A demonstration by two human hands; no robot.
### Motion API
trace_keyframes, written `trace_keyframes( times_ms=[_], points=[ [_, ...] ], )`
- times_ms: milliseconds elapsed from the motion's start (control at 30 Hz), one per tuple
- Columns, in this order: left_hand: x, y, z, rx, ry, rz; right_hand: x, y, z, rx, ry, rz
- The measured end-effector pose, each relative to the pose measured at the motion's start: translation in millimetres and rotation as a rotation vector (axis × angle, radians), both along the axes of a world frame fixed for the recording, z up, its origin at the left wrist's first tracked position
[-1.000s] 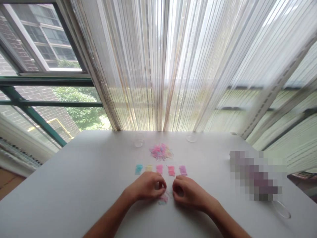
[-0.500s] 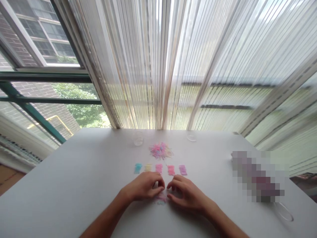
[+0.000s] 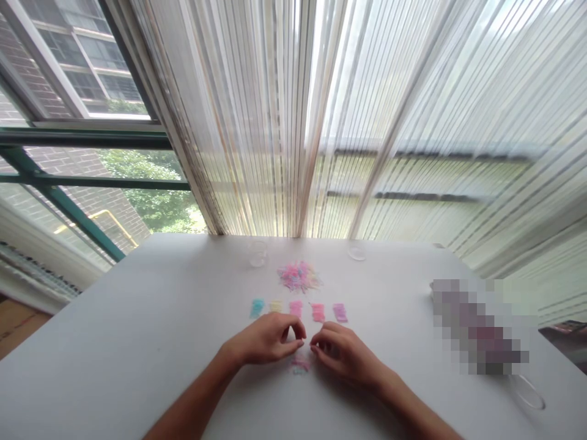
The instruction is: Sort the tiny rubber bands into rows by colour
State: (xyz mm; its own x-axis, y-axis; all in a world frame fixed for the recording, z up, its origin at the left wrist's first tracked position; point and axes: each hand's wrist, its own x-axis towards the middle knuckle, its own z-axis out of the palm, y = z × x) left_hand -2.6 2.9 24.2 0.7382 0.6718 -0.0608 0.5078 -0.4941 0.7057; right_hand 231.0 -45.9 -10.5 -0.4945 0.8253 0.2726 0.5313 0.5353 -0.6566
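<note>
My left hand (image 3: 270, 338) hovers over the white table (image 3: 137, 342), its thumb and forefinger pinched together. Facing it, my right hand (image 3: 342, 353) has its thumb and fingertips closed too. The fingertips nearly meet; whatever they hold is too small to make out. Just below them lies a little group of pink and greyish thin pieces (image 3: 300, 364). Beyond the hands runs a row of sorted bunches: teal (image 3: 257, 307), yellow (image 3: 276, 307), pink (image 3: 296, 308), coral (image 3: 318, 312) and purple (image 3: 340, 312). Farther back is a mixed heap of thin coloured pieces (image 3: 299, 276).
A clear cup (image 3: 257, 253) stands at the back, left of the heap. To the right is a clear round lid or dish (image 3: 356, 253). A pixelated long object with a loop (image 3: 527, 391) lies at the table's right side. Striped curtains (image 3: 284, 122) hang behind.
The thumb and fingers of my right hand have come together. My left fingertips have also drawn into a tighter pinch, and more of the small pieces below shows. The view has shifted slightly.
</note>
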Motion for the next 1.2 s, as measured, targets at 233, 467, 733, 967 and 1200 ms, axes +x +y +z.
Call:
trace_keyframes(
  times_ms=[233, 467, 733, 967, 1200],
  points=[
    [0.5, 2.1, -1.2, 0.009, -0.025, 0.017, 1.7, 0.6, 1.2, 0.012, 0.002, -0.033],
    [3.7, 0.8, 0.7, 0.079, -0.08, 0.031, 1.4, 0.9, 2.0, 0.008, -0.003, -0.04],
    [3.3, 1.8, -0.9, 0.093, -0.092, 0.039, 2.4, 2.0, 0.6, 0.046, 0.009, -0.063],
    [4.6, 2.3, -2.8, 0.09, -0.108, 0.037, 3.2, 3.0, 0.4, 0.078, 0.026, -0.065],
    [3.9, 3.7, -5.3, 0.103, -0.093, 0.04, 3.8, 2.7, -0.7, 0.074, 0.02, -0.076]
  ],
)
